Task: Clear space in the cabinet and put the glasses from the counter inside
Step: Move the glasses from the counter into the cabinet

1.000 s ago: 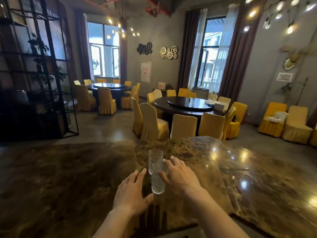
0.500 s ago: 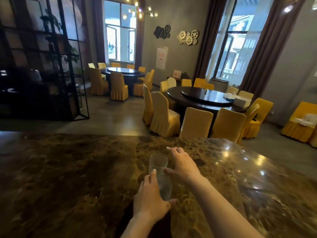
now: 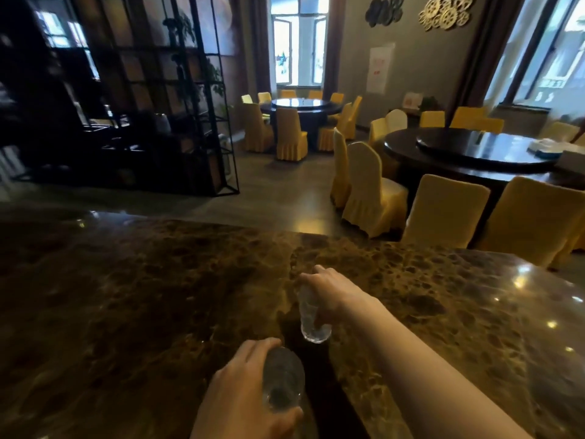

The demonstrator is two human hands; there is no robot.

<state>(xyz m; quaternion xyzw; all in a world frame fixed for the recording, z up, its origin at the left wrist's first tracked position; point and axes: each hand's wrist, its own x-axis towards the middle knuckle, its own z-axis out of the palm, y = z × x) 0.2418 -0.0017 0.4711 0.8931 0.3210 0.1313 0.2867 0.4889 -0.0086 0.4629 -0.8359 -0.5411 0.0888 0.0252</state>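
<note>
Two clear textured glasses are in my hands above the dark marble counter. My left hand grips the near glass close to the counter's front edge, its base tipped toward me. Farther out, my right hand closes from above around the top of the far glass, which hangs tilted just over the counter. No cabinet is in view.
Beyond the counter's far edge stand yellow-covered chairs around a dark round table. A black metal shelf rack stands at the left, and a second round table lies near the window.
The two glasses stood together on the counter; each hand has now taken one and lifted it, the left drawing its glass toward me. My view has turned left and down.
</note>
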